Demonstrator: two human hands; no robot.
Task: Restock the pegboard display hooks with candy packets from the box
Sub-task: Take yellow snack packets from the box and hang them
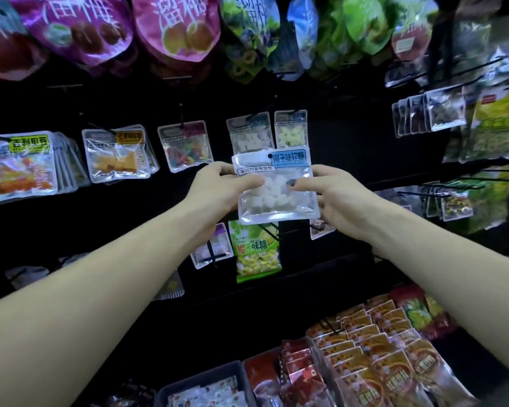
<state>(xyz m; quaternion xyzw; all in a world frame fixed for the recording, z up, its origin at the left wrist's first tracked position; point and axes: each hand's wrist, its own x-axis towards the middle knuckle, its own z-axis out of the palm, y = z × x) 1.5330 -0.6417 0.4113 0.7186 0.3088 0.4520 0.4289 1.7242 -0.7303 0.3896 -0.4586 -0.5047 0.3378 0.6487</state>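
Item: candy packet (pixel 276 186), clear, white pieces, blue label; upright, long axis vertical, hang hole (pixel 269 156) uppermost. Held between left hand (pixel 218 195) and right hand (pixel 335 201), each pinching one side edge, equally near. Matching hung packet (pixel 249 133) on its hook directly behind and above

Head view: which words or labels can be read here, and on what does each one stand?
"椰子味软糖": blue label of the clear packet held by both hands.
"味糖": green packet below it.
"溜糖", partly blurred: pink bag at top.
All other packet labels: too blurred to read.
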